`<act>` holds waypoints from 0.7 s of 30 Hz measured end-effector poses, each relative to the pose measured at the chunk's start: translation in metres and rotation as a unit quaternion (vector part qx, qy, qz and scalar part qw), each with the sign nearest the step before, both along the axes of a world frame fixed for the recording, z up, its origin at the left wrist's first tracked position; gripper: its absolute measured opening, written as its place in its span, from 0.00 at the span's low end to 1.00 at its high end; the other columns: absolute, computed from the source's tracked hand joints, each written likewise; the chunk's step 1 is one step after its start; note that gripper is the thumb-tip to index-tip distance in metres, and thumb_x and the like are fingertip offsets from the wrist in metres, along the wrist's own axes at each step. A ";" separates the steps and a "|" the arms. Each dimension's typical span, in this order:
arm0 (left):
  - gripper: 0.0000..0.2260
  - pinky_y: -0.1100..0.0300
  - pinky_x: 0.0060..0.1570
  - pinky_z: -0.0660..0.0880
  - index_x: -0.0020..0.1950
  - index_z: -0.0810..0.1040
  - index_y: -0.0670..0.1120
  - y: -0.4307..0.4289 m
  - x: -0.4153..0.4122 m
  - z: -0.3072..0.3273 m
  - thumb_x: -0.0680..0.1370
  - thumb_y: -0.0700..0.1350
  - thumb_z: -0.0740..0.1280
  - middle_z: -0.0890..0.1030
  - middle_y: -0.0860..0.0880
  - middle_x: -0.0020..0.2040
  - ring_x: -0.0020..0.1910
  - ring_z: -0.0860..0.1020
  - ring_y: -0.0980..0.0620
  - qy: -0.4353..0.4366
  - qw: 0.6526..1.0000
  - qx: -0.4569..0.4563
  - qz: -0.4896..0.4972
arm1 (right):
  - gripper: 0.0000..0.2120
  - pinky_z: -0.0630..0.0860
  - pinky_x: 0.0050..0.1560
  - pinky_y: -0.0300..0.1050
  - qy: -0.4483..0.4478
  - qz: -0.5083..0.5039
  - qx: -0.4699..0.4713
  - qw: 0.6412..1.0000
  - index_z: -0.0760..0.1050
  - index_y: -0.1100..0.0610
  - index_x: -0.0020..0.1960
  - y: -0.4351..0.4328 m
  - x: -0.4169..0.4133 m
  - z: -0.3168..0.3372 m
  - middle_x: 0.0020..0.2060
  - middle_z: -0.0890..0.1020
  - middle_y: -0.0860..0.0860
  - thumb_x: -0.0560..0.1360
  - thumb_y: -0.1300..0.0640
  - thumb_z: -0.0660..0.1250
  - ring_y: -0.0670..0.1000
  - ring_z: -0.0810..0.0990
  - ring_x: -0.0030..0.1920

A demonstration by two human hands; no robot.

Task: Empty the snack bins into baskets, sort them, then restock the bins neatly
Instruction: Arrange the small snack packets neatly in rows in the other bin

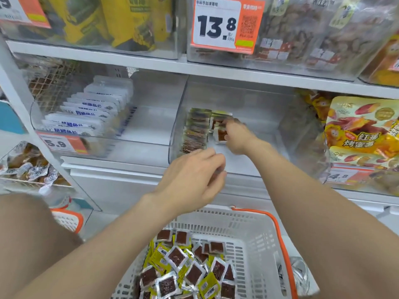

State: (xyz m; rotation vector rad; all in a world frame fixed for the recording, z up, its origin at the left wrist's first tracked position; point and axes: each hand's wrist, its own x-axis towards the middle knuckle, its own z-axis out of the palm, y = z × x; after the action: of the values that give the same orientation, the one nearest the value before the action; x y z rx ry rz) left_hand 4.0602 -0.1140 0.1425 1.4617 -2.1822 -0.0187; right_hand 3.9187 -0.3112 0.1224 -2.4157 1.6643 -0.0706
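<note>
The snacks are small square packets (pixel 176 256) with a clear, silver-edged face over a dark brown slab and a yellow printed back. Many lie loose, face up and face down, in a white basket (pixel 254 234) with an orange handle at the bottom of the view. More stand on edge in a tight row (pixel 194 131) against the left wall of a clear bin (pixel 248 98) on the middle shelf (pixel 140 62), with a second row started just beside it. The right hand (pixel 236 135) is inside the bin and pinches one packet (pixel 220 135) at that second row, brown face showing. The left hand (pixel 192 180) hovers at the bin's front lip above the basket. Its fingers are curled round a thin stack (pixel 217 173) of something red-brown, too blurred to read. The print on the yellow backs is too small to make out. A tag (pixel 218 24) on the bin above reads "13.8" with "元/500g" and carries a QR code. The left neighbouring bin holds white packs (pixel 86 117) with blue Chinese lettering and a tag (pixel 58 143) reading "5.9". On the right are yellow bags (pixel 362 130) picturing sweet potatoes, marked "红薯" and "烤蜜薯", with a tag (pixel 339 175) reading "4.8".
</note>
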 end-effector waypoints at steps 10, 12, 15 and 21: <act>0.04 0.52 0.38 0.73 0.48 0.73 0.54 -0.003 -0.005 -0.009 0.80 0.54 0.62 0.72 0.55 0.41 0.43 0.71 0.53 0.026 1.000 0.006 0.013 | 0.27 0.70 0.47 0.44 -0.059 -0.142 -0.041 0.987 0.70 0.65 0.64 -0.027 0.020 -0.003 0.59 0.77 0.60 0.75 0.50 0.75 0.60 0.77 0.62; 0.04 0.52 0.38 0.73 0.49 0.73 0.54 -0.001 -0.005 -0.009 0.80 0.53 0.62 0.72 0.55 0.41 0.43 0.71 0.52 0.024 1.000 0.002 0.013 | 0.20 0.69 0.45 0.43 -0.092 -0.151 -0.026 0.984 0.70 0.61 0.56 -0.029 0.018 -0.002 0.53 0.78 0.57 0.74 0.51 0.75 0.59 0.78 0.59; 0.05 0.51 0.41 0.73 0.50 0.73 0.53 -0.001 -0.004 -0.011 0.82 0.53 0.61 0.72 0.55 0.43 0.44 0.72 0.51 0.017 1.000 -0.007 0.012 | 0.17 0.68 0.44 0.43 -0.105 -0.163 -0.005 0.981 0.67 0.60 0.52 -0.022 0.012 0.001 0.43 0.74 0.53 0.76 0.52 0.73 0.57 0.76 0.54; 0.05 0.53 0.50 0.74 0.54 0.77 0.48 0.011 0.003 -0.013 0.82 0.48 0.67 0.74 0.53 0.52 0.52 0.73 0.51 0.083 0.996 -0.022 0.016 | 0.13 0.71 0.46 0.48 -0.126 -0.188 -0.008 0.974 0.69 0.60 0.50 0.014 -0.010 0.025 0.49 0.77 0.58 0.78 0.53 0.70 0.63 0.79 0.58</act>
State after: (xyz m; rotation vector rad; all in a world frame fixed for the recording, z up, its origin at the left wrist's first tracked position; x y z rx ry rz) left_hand 4.0631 -0.1034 0.1291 1.4189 -2.0136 -0.0778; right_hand 3.9087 -0.2972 0.1470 -1.9691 1.9698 -0.4308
